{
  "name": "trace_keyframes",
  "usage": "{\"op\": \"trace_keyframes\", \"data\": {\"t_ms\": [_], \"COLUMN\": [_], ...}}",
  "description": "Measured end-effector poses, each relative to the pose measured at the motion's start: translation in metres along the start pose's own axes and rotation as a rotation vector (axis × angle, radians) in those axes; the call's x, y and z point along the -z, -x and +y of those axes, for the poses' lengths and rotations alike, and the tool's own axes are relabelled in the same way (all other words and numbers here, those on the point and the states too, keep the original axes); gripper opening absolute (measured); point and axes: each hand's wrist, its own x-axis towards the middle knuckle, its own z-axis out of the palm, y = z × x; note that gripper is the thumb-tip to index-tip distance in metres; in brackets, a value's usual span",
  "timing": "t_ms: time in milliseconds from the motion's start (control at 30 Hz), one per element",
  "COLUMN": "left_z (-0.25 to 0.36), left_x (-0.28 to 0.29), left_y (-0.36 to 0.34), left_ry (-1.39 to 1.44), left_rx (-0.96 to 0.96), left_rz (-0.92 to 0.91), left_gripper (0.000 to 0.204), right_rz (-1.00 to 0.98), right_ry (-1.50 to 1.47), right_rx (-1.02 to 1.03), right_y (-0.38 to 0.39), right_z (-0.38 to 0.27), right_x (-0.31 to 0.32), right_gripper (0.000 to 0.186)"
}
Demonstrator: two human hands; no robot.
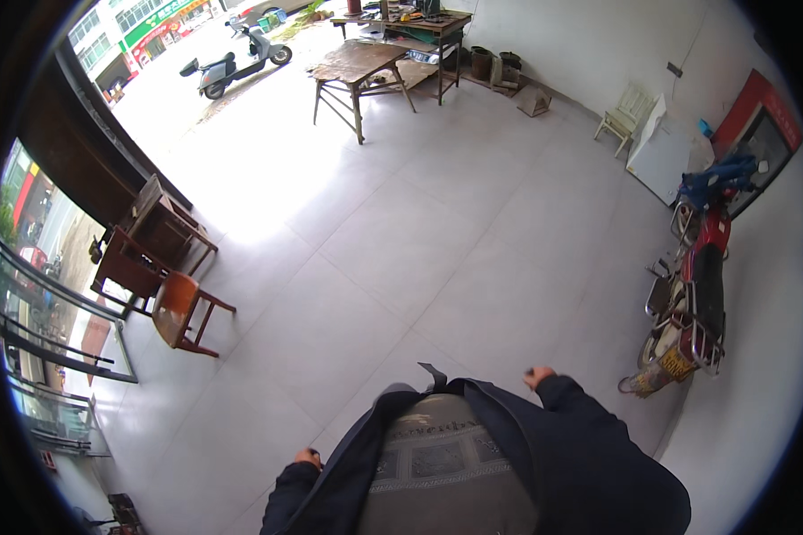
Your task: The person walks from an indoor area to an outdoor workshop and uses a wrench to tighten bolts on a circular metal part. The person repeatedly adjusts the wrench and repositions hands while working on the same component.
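Dark jacket (pixel 598 459) hanging open, a hand out at each side

Jacket is matte navy-black cloth, worn unfastened at the bottom centre of my view. Under it, a grey-brown shirt (pixel 446 486) with rectangular panels and raised-looking line patterns. Left hand (pixel 309 457) just beside the jacket's front edge, fingers look curled; I can't tell if they hold anything. Right hand (pixel 538 377) past its cuff, also looks curled, small dark patch at the fingers; can't tell if that's an object or shadow.

Floor (pixel 401 232): smooth, large pale grey tiles, thin joints, strong glare near the wide opening. To the left I get a glossy orange-brown wooden chair (pixel 177 308), curved seat, straight legs, near a darker wooden desk (pixel 162 227). Far end: worn wooden table (pixel 357 62) with splayed legs, cluttered workbench (pixel 451 27) behind. Right side: red motorcycle (pixel 709 259), chrome rails, along a plain white wall (pixel 763 330); beyond it a white boxy cabinet (pixel 669 160) and a pale slatted chair (pixel 631 114). Grey scooter (pixel 241 64) parked outside.
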Motion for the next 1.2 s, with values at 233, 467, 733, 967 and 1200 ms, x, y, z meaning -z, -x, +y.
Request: {"op": "trace_keyframes", "data": {"t_ms": [233,467,733,967,1200], "left_z": [0.177,0.398,0.753,0.79,0.884], "left_x": [0.062,0.287,0.632,0.569,0.544], "left_y": [-0.163,-0.41,-0.588,-0.668,-0.711], "left_ry": [0.297,0.428,0.672,-0.006,0.324], "left_rx": [0.03,-0.025,-0.468,-0.315,0.098], "left_rz": [-0.121,-0.113,0.183,-0.029,-0.137], "left_gripper": [0.03,0.033,0.028,0.036,0.037], "right_rz": [0.295,-0.254,-0.461,-0.038,0.289], "right_ry": [-0.437,0.109,-0.084,-0.036,-0.114], "right_rx": [0.475,-0.039,-0.379,-0.091,0.363], "right_y": [-0.269,-0.393,-0.512,-0.869,-1.162], "right_z": [-0.275,-0.22,-0.144,-0.32,-0.605], "right_x": [0.314,0.286,0.304,0.605,0.973], "right_gripper": [0.039,0.047,0.046,0.05,0.04]}}
